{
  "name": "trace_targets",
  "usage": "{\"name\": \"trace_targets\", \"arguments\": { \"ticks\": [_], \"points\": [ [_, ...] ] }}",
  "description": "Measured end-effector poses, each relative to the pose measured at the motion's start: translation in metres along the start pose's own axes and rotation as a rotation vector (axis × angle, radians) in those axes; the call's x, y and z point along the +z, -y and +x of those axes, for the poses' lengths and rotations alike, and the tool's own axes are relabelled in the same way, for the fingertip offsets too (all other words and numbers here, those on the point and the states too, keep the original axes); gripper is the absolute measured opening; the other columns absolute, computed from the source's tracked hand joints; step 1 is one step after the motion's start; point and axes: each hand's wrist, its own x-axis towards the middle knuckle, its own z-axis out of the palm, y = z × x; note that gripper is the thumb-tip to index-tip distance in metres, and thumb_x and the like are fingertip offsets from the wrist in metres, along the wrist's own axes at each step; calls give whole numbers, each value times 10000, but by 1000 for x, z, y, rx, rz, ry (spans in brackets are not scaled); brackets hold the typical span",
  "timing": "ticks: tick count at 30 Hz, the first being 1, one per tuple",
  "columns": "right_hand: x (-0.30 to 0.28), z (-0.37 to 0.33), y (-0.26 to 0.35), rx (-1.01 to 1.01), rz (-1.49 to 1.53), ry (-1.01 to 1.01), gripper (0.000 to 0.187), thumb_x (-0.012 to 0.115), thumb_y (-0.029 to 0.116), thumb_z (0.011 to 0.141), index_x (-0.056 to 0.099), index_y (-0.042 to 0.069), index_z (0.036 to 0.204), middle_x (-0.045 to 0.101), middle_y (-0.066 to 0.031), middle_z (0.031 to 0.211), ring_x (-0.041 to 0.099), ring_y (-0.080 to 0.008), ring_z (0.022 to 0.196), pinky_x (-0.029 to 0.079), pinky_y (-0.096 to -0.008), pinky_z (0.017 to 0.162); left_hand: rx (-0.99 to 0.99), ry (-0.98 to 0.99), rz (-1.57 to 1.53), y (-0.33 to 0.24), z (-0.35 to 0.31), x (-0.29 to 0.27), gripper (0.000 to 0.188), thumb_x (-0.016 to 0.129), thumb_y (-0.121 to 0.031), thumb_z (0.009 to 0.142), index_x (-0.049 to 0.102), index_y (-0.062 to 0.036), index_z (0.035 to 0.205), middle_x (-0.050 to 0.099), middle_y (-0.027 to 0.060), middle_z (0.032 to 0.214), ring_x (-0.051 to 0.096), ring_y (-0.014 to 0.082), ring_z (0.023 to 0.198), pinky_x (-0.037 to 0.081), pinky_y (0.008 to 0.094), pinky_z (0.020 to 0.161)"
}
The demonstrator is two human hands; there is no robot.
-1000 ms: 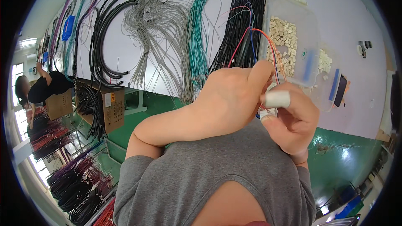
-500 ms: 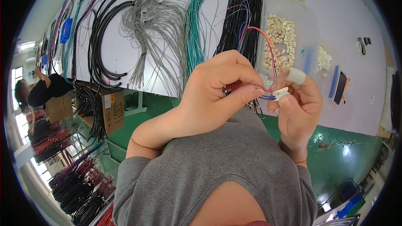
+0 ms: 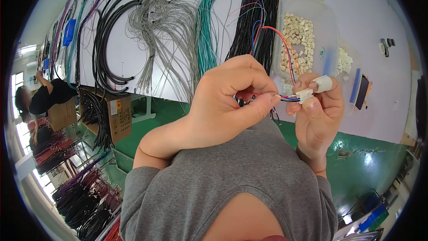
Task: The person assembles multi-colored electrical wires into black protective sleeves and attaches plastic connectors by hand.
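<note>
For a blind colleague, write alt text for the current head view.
A right hand holds a small white plug while the left hand pinches wires running to it. Beyond, on a table, lie black cables and a clear box of small pale pieces.

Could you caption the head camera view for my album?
Left hand pinches coloured wires, right hand holds a white connector, near a clear plastic bin.

Left hand (image 3: 225,100) pinches beside pinching right hand (image 3: 322,117).
</note>
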Motion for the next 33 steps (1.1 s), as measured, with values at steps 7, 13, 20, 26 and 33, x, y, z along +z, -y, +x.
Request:
{"name": "trace_targets", "arguments": {
  "ticks": [7, 13, 20, 26, 33],
  "points": [
    [1, 0, 0, 37, 35, 16, 164, 503, -39, 739, 459, 0, 892, 525, -164, 864, 530, -150, 662, 479, -265, 556, -19, -49, -41, 1, -3, 4, 25, 569, 5, 711, 554, 3, 731, 468, 34, 727, 402, 62, 589, 319, 178, 502],
    [1, -2, 0, 47, 67, 3, 165, 511, -32, 738, 457, 0, 891, 525, -165, 867, 528, -151, 668, 479, -264, 558, -6, -86, -63, 2, -4, 5, 19, 567, -15, 708, 549, -11, 713, 461, 20, 685, 389, 59, 548, 315, 182, 477],
    [4, -3, -2, -18, -21, 31, 172, 512, -60, 727, 447, 2, 874, 520, -167, 876, 536, -164, 707, 488, -277, 584, 3, -71, -45, 3, -4, 4, 27, 559, -22, 722, 540, -6, 711, 448, 18, 680, 388, 56, 550, 314, 180, 476],
    [4, 0, -7, -182, -181, 97, 205, 505, -128, 701, 462, -16, 867, 522, -164, 879, 550, -170, 709, 491, -275, 605, -161, 16, -227, 1, -5, 3, 32, 516, -4, 766, 508, 15, 743, 443, 32, 759, 401, 59, 641, 325, 183, 557],
    [-1, -5, -6, -284, -359, 127, 182, 516, -132, 700, 479, -45, 856, 527, -157, 872, 559, -179, 734, 493, -277, 619, -195, -8, -252, 0, -4, 12, 39, 518, -6, 758, 496, 12, 731, 443, 41, 760, 403, 77, 644, 325, 198, 567]
  ]
}}
